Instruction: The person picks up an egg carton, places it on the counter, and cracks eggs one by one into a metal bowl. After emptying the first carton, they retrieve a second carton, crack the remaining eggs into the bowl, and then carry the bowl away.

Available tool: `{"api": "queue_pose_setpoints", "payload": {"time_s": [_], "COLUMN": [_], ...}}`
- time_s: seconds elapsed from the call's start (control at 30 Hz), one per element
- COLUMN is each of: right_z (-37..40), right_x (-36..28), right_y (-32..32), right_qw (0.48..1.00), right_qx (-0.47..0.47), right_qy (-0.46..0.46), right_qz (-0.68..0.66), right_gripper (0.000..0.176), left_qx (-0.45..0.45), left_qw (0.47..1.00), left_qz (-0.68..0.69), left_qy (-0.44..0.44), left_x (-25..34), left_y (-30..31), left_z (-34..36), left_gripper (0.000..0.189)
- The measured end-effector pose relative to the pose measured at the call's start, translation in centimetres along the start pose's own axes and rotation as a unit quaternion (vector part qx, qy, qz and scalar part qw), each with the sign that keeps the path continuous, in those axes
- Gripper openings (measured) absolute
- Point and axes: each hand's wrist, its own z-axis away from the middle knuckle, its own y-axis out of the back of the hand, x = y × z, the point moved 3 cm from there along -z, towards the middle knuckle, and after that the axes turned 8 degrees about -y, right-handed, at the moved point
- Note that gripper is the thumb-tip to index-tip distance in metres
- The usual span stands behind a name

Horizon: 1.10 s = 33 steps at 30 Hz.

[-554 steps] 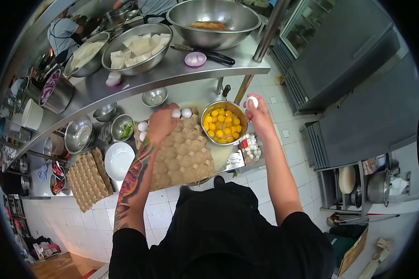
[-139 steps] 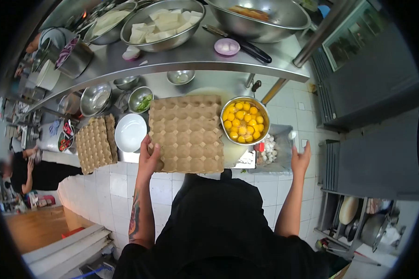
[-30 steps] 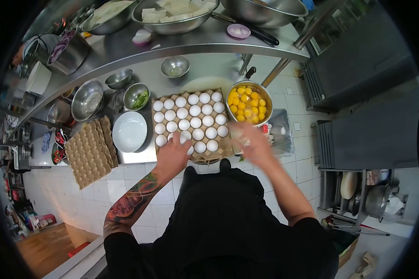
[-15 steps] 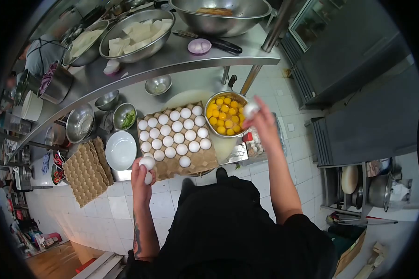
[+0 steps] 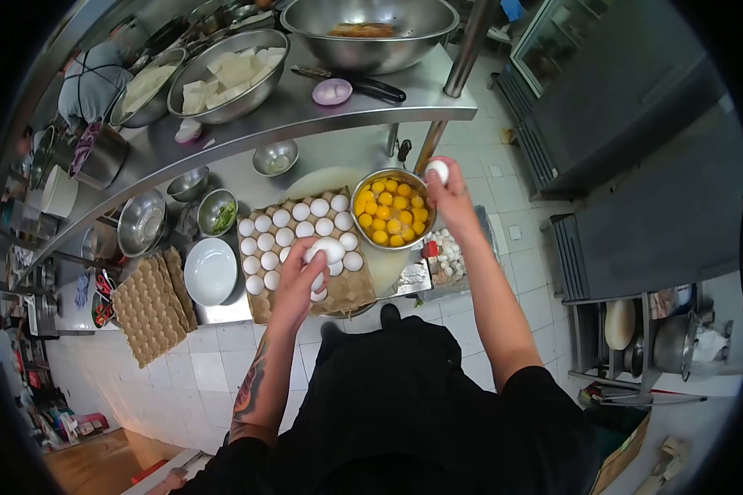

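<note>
A cardboard egg tray (image 5: pixel 351 287) with several white eggs (image 5: pixel 266 242) lies on the steel counter in front of me. My left hand (image 5: pixel 301 276) is over the tray's near side and holds white eggs, one on top at the fingertips. My right hand (image 5: pixel 447 194) holds one white egg (image 5: pixel 437 170) at the right rim of a steel pan (image 5: pixel 360 234) filled with several raw yolks (image 5: pixel 390 216).
A container of broken eggshells (image 5: pixel 446 256) sits right of the tray. A white bowl (image 5: pixel 210 271), empty egg trays (image 5: pixel 150 308) and small steel bowls (image 5: pixel 141 229) lie to the left. The upper shelf (image 5: pixel 305 111) carries big bowls, a knife (image 5: pixel 363 84) and cut tofu (image 5: pixel 229 72).
My left hand has moved from the tray's near left corner up over the tray with its eggs. My right hand with its egg has shifted to the pan's right rim.
</note>
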Motion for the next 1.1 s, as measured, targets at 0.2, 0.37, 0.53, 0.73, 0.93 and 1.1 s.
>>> {"api": "queue_pose_setpoints", "payload": {"time_s": [0.2, 0.37, 0.53, 0.73, 0.93, 1.1], "right_z": [1.8, 3.0, 3.2, 8.0, 1.8, -4.2], "right_x": [-2.8, -5.5, -4.9, -6.8, -2.0, 0.2], "right_y": [-3.5, -5.0, 1.9, 0.7, 2.2, 2.8], "right_qw": [0.900, 0.816, 0.933, 0.949, 0.994, 0.976], "right_qx": [-0.006, -0.007, 0.061, -0.069, -0.066, 0.120], "right_qy": [0.210, 0.153, 0.110, 0.082, 0.045, -0.008], "right_qz": [0.381, 0.557, 0.339, 0.295, 0.070, -0.183], "right_gripper": [0.030, 0.032, 0.047, 0.079, 0.044, 0.032], "left_qx": [0.010, -0.007, -0.072, -0.173, -0.166, -0.103], "left_qw": [0.992, 0.986, 0.969, 0.947, 0.945, 0.985], "left_qz": [-0.126, -0.168, -0.229, -0.267, -0.279, -0.134], "left_qy": [0.027, 0.015, -0.049, -0.040, -0.034, 0.043], "left_x": [0.5, -0.3, -0.3, -1.4, -2.4, -0.5], "left_y": [-2.1, -2.7, -4.8, -9.7, -9.1, -6.9], "left_z": [-3.8, -6.8, -9.2, -11.0, -10.7, -7.4], "left_gripper": [0.040, 0.047, 0.049, 0.048, 0.042, 0.033]}}
